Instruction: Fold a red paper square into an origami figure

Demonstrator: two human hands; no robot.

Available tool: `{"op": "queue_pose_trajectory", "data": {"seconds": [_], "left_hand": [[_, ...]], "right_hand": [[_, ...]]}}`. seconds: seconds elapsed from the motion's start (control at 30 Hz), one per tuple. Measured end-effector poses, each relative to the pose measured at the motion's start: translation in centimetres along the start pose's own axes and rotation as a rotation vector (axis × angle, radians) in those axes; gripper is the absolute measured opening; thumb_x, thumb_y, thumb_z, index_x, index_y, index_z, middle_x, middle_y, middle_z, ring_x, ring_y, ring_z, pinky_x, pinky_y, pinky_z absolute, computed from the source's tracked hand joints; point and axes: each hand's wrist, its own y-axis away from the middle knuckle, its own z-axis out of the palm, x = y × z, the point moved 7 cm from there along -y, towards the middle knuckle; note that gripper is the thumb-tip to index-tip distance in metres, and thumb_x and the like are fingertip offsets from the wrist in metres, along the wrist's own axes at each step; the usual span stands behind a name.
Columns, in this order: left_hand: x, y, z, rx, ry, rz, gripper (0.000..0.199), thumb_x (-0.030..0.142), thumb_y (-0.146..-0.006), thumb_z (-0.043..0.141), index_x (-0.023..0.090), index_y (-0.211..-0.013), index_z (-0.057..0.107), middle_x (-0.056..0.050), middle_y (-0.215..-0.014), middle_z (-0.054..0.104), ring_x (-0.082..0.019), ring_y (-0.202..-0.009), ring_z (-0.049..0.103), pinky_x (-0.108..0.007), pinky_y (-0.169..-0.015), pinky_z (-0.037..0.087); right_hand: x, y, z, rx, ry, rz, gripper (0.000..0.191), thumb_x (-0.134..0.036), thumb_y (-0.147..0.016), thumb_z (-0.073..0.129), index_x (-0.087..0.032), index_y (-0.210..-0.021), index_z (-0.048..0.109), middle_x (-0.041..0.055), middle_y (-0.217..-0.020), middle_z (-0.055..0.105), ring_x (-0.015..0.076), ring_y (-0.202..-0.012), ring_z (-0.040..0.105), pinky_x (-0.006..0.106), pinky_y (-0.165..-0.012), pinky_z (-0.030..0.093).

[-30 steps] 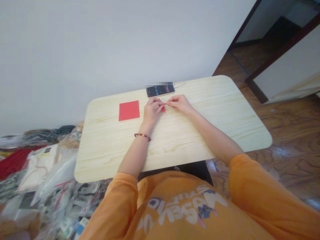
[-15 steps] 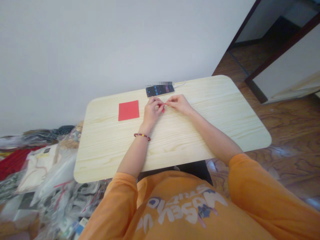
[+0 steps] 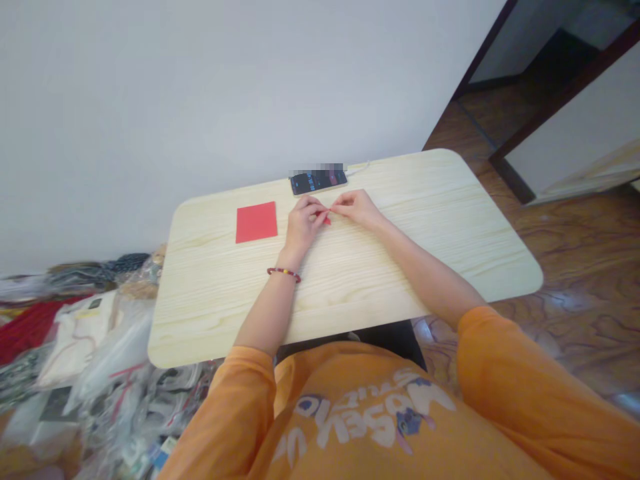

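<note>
Between my hands, over the back middle of the table, is a small piece of red paper [image 3: 327, 221], mostly hidden by fingers. My left hand [image 3: 303, 223] is closed on it, thumb and fingers pinched together. From the right, my right hand [image 3: 358, 207] pinches the same paper at its upper edge, fingertips nearly touching those of the left. A flat square of red paper [image 3: 256, 223] lies on the table to the left of my left hand. Just behind my hands is a phone [image 3: 319, 181] with a lit screen.
The pale wooden table [image 3: 200, 300] stands against a white wall [image 3: 200, 93]. A white cable [image 3: 358, 169] runs from the phone. Plastic bags [image 3: 110, 353] and clothes are piled on the left; wooden floor [image 3: 575, 267] shows at the right.
The fingers of my left hand have shifted slightly around the small red paper, and less of the paper shows between them. Both hands remain in nearly the same place.
</note>
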Motion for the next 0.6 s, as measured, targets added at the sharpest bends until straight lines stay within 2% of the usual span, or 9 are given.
{"op": "queue_pose_trajectory", "data": {"seconds": [0.3,0.47,0.6], "left_hand": [[0.4,0.0,-0.2,0.046,-0.001,0.017,0.006,0.019,-0.077,0.067,0.019,-0.071,0.070,-0.003,-0.081,0.060,-0.014,-0.078,0.059,-0.028,-0.072,0.052],[-0.5,0.1,-0.4,0.130,0.162,-0.098,0.005,0.022,-0.074,0.070,0.017,-0.073,0.069,-0.004,-0.083,0.059,-0.014,-0.079,0.059,-0.025,-0.065,0.054],[-1.3,0.1,-0.6,0.186,0.217,-0.190,0.006,0.022,-0.072,0.072,0.018,-0.071,0.068,-0.004,-0.083,0.060,-0.014,-0.083,0.060,-0.024,-0.066,0.054]], "right_hand": [[0.1,0.1,-0.1,-0.004,-0.023,0.050,0.012,-0.025,-0.066,0.068,-0.013,-0.066,0.066,-0.0037,-0.046,0.048,0.0076,-0.045,0.036,0.025,-0.046,0.027],[0.2,0.2,-0.4,0.040,-0.085,0.086,0.013,-0.027,-0.066,0.068,-0.014,-0.068,0.065,-0.0028,-0.049,0.051,0.0077,-0.045,0.038,0.024,-0.046,0.028],[-0.1,0.0,-0.4,0.041,-0.094,0.003,0.020,-0.032,-0.063,0.072,-0.014,-0.070,0.067,0.0008,-0.059,0.061,0.0099,-0.053,0.047,0.025,-0.050,0.034]]}}
